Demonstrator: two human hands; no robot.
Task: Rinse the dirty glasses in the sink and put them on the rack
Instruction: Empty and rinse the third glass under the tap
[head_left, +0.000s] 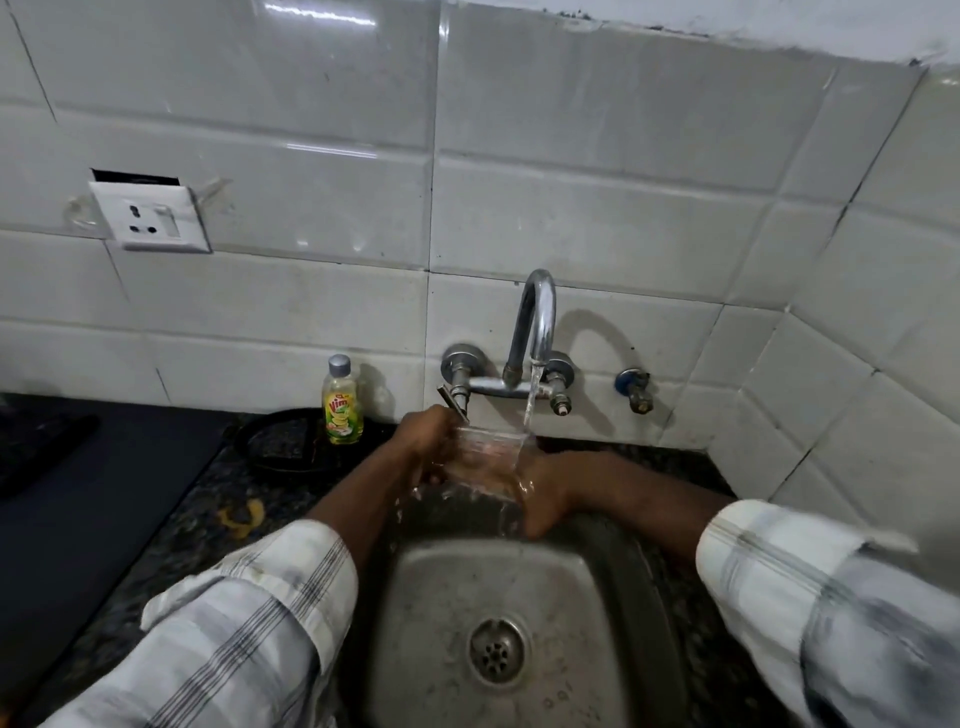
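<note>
Head view: a clear glass (483, 457) is held over the steel sink (431, 587), at 12 o'clock from the drain (496, 649), with water from the tap (537, 312) falling onto its 3 o'clock edge. The left hand (423, 441) curls round its 9 o'clock side and the right hand (545, 493) grips its 3 o'clock side. A yellow dish soap bottle (341, 402) stands on the dark counter (208, 509) at 10 o'clock from the glass.

Glossy white wall tiles (311, 104), reflecting light, meet in a corner at right. White socket plate (150, 218) mounted left. Dark speckled bench (208, 499) below.
</note>
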